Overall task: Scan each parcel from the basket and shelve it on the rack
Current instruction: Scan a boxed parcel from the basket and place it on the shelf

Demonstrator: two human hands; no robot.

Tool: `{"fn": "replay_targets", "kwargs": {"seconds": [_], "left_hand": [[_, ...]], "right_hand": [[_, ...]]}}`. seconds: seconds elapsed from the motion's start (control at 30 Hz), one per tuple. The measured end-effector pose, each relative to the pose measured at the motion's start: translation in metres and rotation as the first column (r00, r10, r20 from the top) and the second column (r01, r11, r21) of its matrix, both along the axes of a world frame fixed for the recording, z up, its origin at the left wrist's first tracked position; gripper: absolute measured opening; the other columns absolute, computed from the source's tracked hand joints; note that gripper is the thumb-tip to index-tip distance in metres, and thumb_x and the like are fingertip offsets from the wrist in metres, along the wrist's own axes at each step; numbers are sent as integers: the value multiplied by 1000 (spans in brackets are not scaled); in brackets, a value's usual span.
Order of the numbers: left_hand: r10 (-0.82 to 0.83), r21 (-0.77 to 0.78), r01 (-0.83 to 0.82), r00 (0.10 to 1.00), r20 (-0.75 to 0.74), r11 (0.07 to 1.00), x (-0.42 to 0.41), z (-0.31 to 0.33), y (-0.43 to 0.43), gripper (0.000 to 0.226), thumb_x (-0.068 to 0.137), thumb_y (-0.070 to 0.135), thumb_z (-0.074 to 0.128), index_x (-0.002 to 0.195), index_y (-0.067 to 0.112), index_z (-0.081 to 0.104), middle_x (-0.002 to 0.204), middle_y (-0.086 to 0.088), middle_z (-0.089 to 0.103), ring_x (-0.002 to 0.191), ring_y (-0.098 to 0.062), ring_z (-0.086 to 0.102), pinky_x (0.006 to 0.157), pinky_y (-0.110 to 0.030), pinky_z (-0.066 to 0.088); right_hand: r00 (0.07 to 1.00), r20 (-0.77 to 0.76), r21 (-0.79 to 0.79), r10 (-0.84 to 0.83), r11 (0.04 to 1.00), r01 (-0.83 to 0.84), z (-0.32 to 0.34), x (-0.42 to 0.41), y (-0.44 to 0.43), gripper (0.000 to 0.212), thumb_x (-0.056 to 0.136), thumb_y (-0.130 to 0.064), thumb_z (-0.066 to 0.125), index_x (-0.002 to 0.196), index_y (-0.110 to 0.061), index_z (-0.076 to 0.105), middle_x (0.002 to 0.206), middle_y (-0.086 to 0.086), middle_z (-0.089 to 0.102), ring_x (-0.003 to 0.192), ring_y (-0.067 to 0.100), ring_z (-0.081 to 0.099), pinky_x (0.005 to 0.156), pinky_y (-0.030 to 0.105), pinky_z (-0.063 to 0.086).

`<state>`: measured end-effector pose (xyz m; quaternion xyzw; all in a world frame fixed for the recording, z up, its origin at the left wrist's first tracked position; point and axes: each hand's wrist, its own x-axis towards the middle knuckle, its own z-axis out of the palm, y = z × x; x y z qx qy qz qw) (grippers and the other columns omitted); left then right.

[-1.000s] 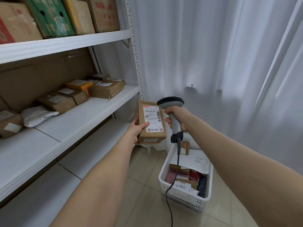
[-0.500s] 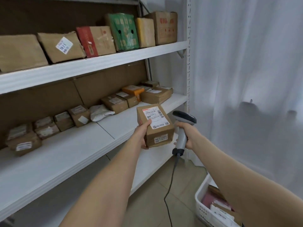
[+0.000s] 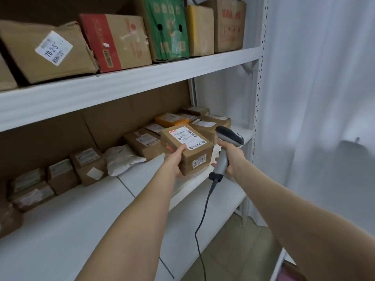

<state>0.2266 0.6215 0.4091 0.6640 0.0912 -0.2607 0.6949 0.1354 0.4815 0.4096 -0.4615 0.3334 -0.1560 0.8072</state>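
The brown cardboard parcel [image 3: 187,148] is held in the air just above the front edge of the rack's middle shelf [image 3: 81,209], tilted so that its white shipping label faces up; a second small label sits on its near side, and a red spot glows on its left side by the thumb. The left hand [image 3: 173,162] grips it from the left and below, thumb laid on the top edge. Just to the right, the right hand [image 3: 233,159] is curled round the handle of a grey scanner [image 3: 229,135], whose dark head rises beside the parcel; its black cable [image 3: 200,230] hangs toward the floor. Behind the parcel a row of small labelled boxes lines the shelf, among them an orange parcel [image 3: 170,119] and a white pouch [image 3: 121,159]. The upper shelf [image 3: 121,82] carries larger cartons and a green box [image 3: 168,29]. A white curtain [image 3: 324,98] hangs to the right, and the basket [image 3: 278,264] shows only a white edge at the bottom right corner.
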Motion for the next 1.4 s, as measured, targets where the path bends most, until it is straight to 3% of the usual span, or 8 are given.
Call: {"fn": "replay_targets", "kwargs": {"seconds": [0.17, 0.27, 0.67, 0.9, 1.1, 1.23, 1.3, 1.4], "left_hand": [[-1, -41, -2, 996, -85, 999, 79, -20, -37, 57, 83, 42, 70, 130, 17, 51, 98, -9, 66, 90, -28, 61, 101, -52, 44], [-4, -12, 2, 987, -159, 1000, 110, -32, -56, 63, 82, 47, 69, 134, 21, 44, 120, -11, 63, 113, -34, 56, 103, -58, 38], [-20, 84, 35, 984, -177, 996, 168, -44, -96, 70, 88, 55, 56, 144, 25, 28, 142, -10, 45, 131, -36, 41, 108, -58, 33], [-30, 239, 24, 999, 21, 971, 186, -50, -107, 75, 96, 41, 51, 154, 26, 7, 151, -8, 33, 135, -37, 36, 107, -58, 34], [14, 238, -30, 997, 70, 971, 190, -45, -108, 55, 94, 34, 57, 141, 14, 38, 136, -11, 53, 122, -29, 52, 102, -43, 45], [84, 403, -213, 945, 315, 890, 188, -34, -111, 51, 90, 25, 62, 135, 11, 42, 134, -15, 48, 116, -31, 55, 92, -40, 53], [-8, 515, -287, 868, 496, 808, 184, -26, -116, 52, 90, 25, 61, 137, 14, 42, 137, -15, 46, 121, -31, 51, 93, -39, 51], [-184, 533, -192, 799, 573, 824, 166, -17, -138, 43, 92, 23, 58, 134, 21, 48, 138, -11, 47, 121, -28, 51, 95, -40, 50]], "right_hand": [[998, 10, 35, -59, 998, 59, -15, 68, -30, 45, 83, -23, 75, 121, -8, 55, 98, 12, 60, 95, 32, 61, 92, 52, 52], [995, 3, 39, -96, 995, 95, -24, 94, -46, 43, 83, -21, 74, 120, -7, 58, 95, 12, 62, 85, 30, 63, 85, 52, 55], [995, -38, 57, -89, 994, 91, -48, 138, -74, 36, 85, -19, 73, 115, -6, 56, 106, 13, 60, 102, 32, 59, 74, 47, 54], [993, -57, 57, -106, 992, 109, -54, 141, -84, 37, 85, -21, 72, 115, -6, 57, 107, 14, 58, 95, 30, 59, 73, 46, 54], [991, -57, 62, -117, 991, 121, -55, 137, -87, 40, 85, -21, 73, 118, -5, 57, 104, 13, 59, 93, 29, 59, 79, 47, 55], [991, -49, 71, -121, 990, 124, -50, 128, -88, 41, 85, -23, 72, 119, -5, 58, 102, 12, 59, 93, 29, 59, 85, 47, 55], [991, -44, 77, -126, 989, 129, -47, 119, -89, 42, 86, -24, 72, 121, -6, 58, 103, 12, 59, 94, 29, 59, 88, 48, 54], [990, -12, 101, -138, 985, 138, -44, 96, -93, 44, 87, -25, 70, 125, -6, 57, 103, 11, 58, 94, 27, 57, 84, 46, 54]]}}
